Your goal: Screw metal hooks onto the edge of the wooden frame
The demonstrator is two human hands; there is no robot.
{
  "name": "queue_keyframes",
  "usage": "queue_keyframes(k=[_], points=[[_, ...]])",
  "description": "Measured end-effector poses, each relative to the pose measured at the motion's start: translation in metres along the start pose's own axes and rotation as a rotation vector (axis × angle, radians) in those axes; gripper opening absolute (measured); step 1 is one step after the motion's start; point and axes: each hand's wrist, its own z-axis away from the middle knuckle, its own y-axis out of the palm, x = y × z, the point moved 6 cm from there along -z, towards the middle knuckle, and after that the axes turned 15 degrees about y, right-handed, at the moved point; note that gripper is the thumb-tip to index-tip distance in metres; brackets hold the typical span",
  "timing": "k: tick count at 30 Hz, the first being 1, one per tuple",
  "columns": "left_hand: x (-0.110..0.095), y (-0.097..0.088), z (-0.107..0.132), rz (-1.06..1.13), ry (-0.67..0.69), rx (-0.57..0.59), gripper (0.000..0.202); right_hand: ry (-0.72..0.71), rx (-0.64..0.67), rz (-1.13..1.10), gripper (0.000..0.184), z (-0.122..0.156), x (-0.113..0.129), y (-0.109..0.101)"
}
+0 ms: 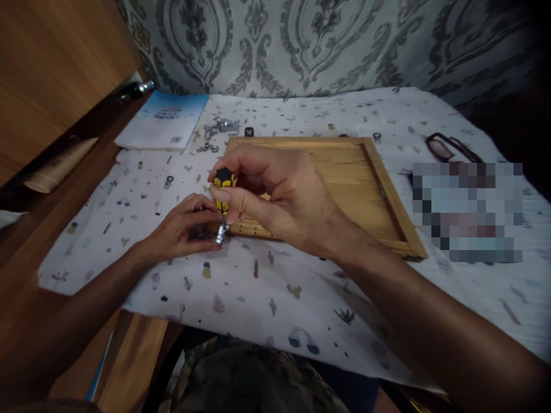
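Observation:
My right hand grips a short screwdriver with a yellow and black handle, pinched between thumb and fingers. Its shaft points down at a small shiny metal fitting by the near left corner of a shallow wooden tray or frame. The fingers of my left hand close around the fitting and that corner, thumb below. Whether the fitting is a latch or a hinge I cannot tell. The screwdriver's tip and any screw under it are too small to make out. My right hand covers the frame's left part.
Behind the frame lie a heap of metal fittings and a scatter of small screws. A book rests at the back left, glasses at the right beside a pixelated item. A tube lies on the dark ledge at left.

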Motion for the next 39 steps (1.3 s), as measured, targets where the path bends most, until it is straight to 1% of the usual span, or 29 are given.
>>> queue_keyframes(k=[3,6,9,11,16,20,25,31,35,39], points=[[0.001,0.0,0.0,0.01,0.007,-0.01,0.044,0.002,-0.014,0.005,0.008,0.0,0.001,-0.001],[0.001,0.0,0.001,0.025,0.002,-0.017,0.044,0.011,-0.072,-0.044,0.019,-0.001,0.002,-0.006],[0.002,0.001,0.001,0.014,-0.031,0.014,0.043,0.03,-0.111,-0.061,0.028,-0.002,0.001,-0.01],[0.001,0.001,0.001,0.008,-0.042,0.024,0.043,0.034,-0.115,-0.054,0.03,-0.002,0.0,-0.011],[0.001,0.001,0.0,0.017,-0.04,0.029,0.044,0.01,-0.093,-0.071,0.023,-0.002,-0.004,-0.009],[0.002,0.001,0.0,0.007,-0.033,0.025,0.045,0.031,-0.048,-0.101,0.02,-0.003,-0.009,-0.006],[0.001,0.001,0.0,0.018,-0.026,0.012,0.045,0.029,-0.069,-0.086,0.022,-0.003,-0.012,-0.006],[0.002,0.001,0.0,0.025,-0.02,-0.01,0.045,0.09,-0.079,-0.017,0.017,-0.004,-0.016,-0.005],[0.004,0.001,0.002,0.036,-0.031,-0.012,0.046,0.056,-0.067,-0.034,0.021,-0.003,-0.014,-0.004],[0.003,0.002,0.002,0.056,-0.026,-0.005,0.048,0.07,-0.114,-0.048,0.023,-0.001,-0.014,-0.001]])
